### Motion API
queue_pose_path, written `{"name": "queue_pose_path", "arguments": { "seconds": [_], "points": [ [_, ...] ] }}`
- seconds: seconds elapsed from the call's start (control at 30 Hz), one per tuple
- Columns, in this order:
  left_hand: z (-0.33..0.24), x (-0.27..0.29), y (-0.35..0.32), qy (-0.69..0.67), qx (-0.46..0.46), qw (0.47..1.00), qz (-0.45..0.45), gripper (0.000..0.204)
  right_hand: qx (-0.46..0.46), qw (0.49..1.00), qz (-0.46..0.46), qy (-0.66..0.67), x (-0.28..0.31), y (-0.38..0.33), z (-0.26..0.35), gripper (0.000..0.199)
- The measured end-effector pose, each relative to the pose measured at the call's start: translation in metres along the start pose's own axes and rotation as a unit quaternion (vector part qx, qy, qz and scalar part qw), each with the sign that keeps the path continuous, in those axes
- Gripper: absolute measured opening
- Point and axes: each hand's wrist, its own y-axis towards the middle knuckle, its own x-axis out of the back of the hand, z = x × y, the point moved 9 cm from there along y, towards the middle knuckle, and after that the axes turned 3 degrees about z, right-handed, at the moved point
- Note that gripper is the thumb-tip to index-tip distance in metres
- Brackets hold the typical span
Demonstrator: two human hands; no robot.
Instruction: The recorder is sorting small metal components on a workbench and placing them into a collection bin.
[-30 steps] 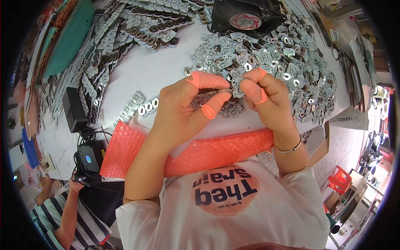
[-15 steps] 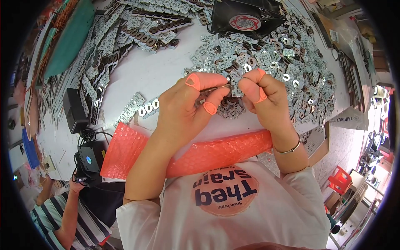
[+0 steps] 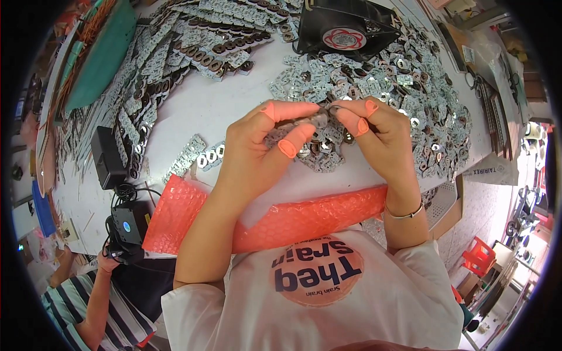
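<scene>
In the head view, the left hand (image 3: 249, 140) clamps a small grey strip (image 3: 319, 120) between thumb and forefinger, above the tabletop (image 3: 205, 108). Just beside it, the right hand (image 3: 384, 137) pinches a small dark piece (image 3: 334, 109) at its fingertips; whether that piece joins the strip cannot be told. Orange cots (image 3: 297, 110) cover the thumb and forefinger of each hand. The pile (image 3: 436, 105) of loose boards spreads beyond and to the right of the right hand; a fan (image 3: 351, 20) stands ahead of both. Red wrap (image 3: 310, 215) lies on the body side of the hands. Good handling here likely means gripping near the edges, bracing the left hand while the right makes small, even movements, and keeping both low.
</scene>
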Motion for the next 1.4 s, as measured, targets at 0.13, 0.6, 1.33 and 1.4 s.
{"name": "queue_pose_path", "arguments": {
  "seconds": [0.13,0.6,1.33,1.4],
  "points": [
    [0.015,-0.002,-0.003,-0.041,0.065,0.997,0.000,0.018,0.003,0.998,0.032,0.049,-0.004,-0.002,0.004,0.012],
    [0.018,-0.017,-0.010,-0.281,0.215,0.931,0.086,0.021,-0.119,0.924,0.179,0.317,-0.034,-0.014,-0.003,0.014],
    [-0.012,0.001,-0.002,-0.041,-0.030,0.997,-0.056,0.017,-0.152,0.932,0.063,0.323,-0.030,-0.007,-0.014,0.017],
    [-0.015,0.000,-0.001,-0.019,-0.061,0.997,-0.048,0.017,-0.145,0.934,0.067,0.319,-0.031,-0.008,-0.015,0.016]
  ]
}}
